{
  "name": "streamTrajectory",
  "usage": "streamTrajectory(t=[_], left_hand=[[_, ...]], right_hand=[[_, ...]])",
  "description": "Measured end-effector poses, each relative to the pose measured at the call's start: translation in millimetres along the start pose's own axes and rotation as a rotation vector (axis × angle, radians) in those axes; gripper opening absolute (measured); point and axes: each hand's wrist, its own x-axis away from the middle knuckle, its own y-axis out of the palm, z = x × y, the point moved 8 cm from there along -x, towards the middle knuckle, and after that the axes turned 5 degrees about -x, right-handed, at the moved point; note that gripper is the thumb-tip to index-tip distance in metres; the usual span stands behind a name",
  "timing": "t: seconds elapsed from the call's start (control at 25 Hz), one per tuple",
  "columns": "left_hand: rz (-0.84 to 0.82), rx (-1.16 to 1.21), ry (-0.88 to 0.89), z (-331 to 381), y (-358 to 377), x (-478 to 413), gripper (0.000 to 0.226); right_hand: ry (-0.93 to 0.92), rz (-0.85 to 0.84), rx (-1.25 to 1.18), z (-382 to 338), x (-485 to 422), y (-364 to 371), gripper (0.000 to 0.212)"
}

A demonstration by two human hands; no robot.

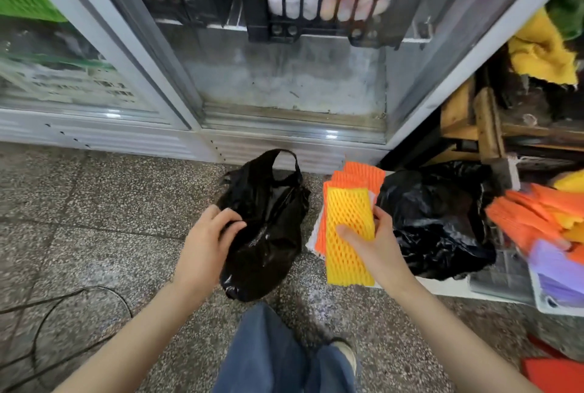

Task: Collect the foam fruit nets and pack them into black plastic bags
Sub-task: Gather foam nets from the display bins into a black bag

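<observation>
Pointing of the nets: the stack of foam nets (347, 219) stands with its long axis running from the person toward the fridge door (284, 83), the far end leaning slightly right.
Stack layers: a yellow net (346, 253) faces the camera, orange nets (360, 176) fan out behind it at the far end, and a white edge shows on the left.
Stack place: held above the floor (94, 203), between the two black bags.
Right hand (379, 250): grasps the stack at mid-length, with the thumb laid across the yellow face and the fingers wrapped round the right edge. The forearm reaches in from the lower right.
Left hand (205, 241): back up, fingers curled over the left edge of the black bag (265, 228) and gripping the plastic. The forearm comes from the lower left.
Black bag: hangs long and narrow, handle loop toward the fridge, bottom end near the person's jeans (268, 351).
Second black bag (436, 219): crumpled just right of the stack.
Loose nets (534, 219): orange, yellow and purple, heaped at the far right.
Cable (63, 307): curves across the floor at the left.
</observation>
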Motion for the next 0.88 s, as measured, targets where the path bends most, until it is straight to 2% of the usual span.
streamTrajectory(t=[0.2, 0.4, 0.52, 0.6, 0.68, 0.72, 0.8, 0.88], left_hand=[[0.02, 0.245, -0.048, 53.7, 5.6, 46.8, 0.016], [0.111, 0.486, -0.13, 123.9, 17.4, 88.8, 0.026], [0.155, 0.678, -0.316, 145.1, 23.1, 104.5, 0.023], [0.036, 0.591, -0.476, 138.9, 39.6, 113.9, 0.038], [-0.159, 0.309, -0.483, 133.8, 55.8, 126.6, 0.049], [-0.216, 0.133, -0.432, 131.4, 58.8, 133.2, 0.044], [-0.222, -0.14, -0.289, 133.3, 54.7, 144.7, 0.024], [-0.183, -0.193, -0.205, 143.5, 46.7, 157.5, 0.013]], right_hand=[[-0.058, -0.024, -0.057, -9.1, 26.5, -16.9, 0.089], [-0.049, -0.196, -0.062, -6.3, 79.7, -8.7, 0.065], [-0.033, -0.21, -0.064, 8.0, 111.3, -40.6, 0.066], [-0.023, -0.178, -0.046, 15.7, 127.2, -76.8, 0.07], [-0.013, -0.133, -0.056, 18.5, 144.4, -115.4, 0.066], [-0.024, -0.121, -0.061, 18.5, 152.6, -130.8, 0.063], [-0.044, -0.094, -0.061, 20.5, 168.0, -155.5, 0.064], [-0.057, -0.057, -0.05, 25.8, 185.2, -175.2, 0.072]])
